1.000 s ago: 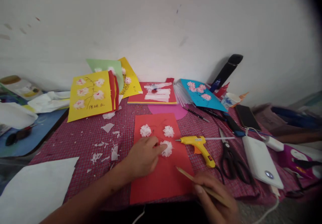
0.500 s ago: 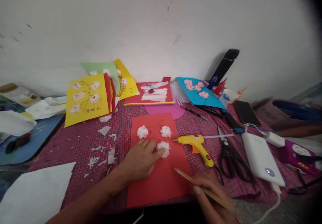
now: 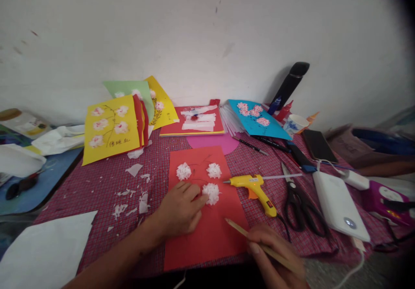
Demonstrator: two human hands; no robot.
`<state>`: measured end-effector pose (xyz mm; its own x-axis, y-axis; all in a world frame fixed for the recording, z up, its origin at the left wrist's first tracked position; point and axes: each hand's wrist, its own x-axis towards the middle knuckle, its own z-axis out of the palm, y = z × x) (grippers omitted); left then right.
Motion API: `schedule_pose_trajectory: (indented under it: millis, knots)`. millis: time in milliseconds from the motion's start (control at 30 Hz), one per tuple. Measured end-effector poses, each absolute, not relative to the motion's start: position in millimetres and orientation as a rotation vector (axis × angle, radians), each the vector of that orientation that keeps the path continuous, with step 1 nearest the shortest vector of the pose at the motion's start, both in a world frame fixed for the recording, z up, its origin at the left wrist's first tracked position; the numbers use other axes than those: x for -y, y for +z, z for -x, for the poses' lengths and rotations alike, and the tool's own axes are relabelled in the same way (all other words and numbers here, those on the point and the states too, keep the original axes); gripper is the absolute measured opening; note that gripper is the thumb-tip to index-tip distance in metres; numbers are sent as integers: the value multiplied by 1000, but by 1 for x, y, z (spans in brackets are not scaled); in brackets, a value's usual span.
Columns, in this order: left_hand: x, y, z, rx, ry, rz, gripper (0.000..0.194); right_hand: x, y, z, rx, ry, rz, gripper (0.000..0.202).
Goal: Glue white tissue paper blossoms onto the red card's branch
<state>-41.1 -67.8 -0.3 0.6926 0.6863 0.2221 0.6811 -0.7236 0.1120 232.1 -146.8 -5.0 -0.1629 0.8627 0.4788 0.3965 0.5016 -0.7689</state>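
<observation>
On the red paper (image 3: 207, 245) are three white crumpled-paper flowers, with faint thin lines drawn around them. My left hand (image 3: 181, 209) lies on the paper with its fingers curled, its index fingertip and thumb by the left edge of the lowest flower (image 3: 211, 194); nothing shows in it. Over the lower right corner of the paper, my right hand (image 3: 275, 254) holds a wooden pencil (image 3: 238, 228), its tip pointing up and left at the red sheet. A yellow glue gun (image 3: 254, 187) rests with its nozzle over the paper's right edge.
Black scissors (image 3: 300, 207), a white power bank (image 3: 340, 207) and a phone (image 3: 319, 146) lie at the right. Yellow flower cards (image 3: 112, 126) stand at the back left, a blue card (image 3: 259, 120) at the back right. White scraps (image 3: 134, 169) are scattered left.
My left index fingertip has drawn back slightly to the left, off the lowest flower. My right hand and the pencil have hardly moved.
</observation>
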Motion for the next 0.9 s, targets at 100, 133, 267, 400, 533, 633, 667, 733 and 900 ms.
schedule_pose_trajectory:
  millis: [100,133,267,400,533,633,667,733,900]
  knots:
    - [68,1,38,-1192,380,-2860,36,146,-3,-232,1767,585,1056,12]
    - [68,1,36,-1207,363,-2856,40,146,-3,-232,1767,586,1056,12]
    - [68,5,31,-1210,207,-2859,57,147,-4,-233,1778,595,1055,13]
    - [68,7,31,-1154,88,-2916,54,149,-7,-234,1784,580,1062,13]
    - [69,6,34,-1187,84,-2931,48,148,-7,-234,1780,602,1054,13]
    - [68,5,34,-1223,70,-2925,44,147,-5,-232,1779,622,1050,12]
    - [68,6,34,-1236,62,-2923,42,147,-4,-232,1780,626,1052,12]
    - [68,6,33,-1253,52,-2920,40,146,-3,-232,1782,628,1055,11]
    - [67,7,32,-1257,44,-2919,39,147,-5,-233,1778,610,1064,11]
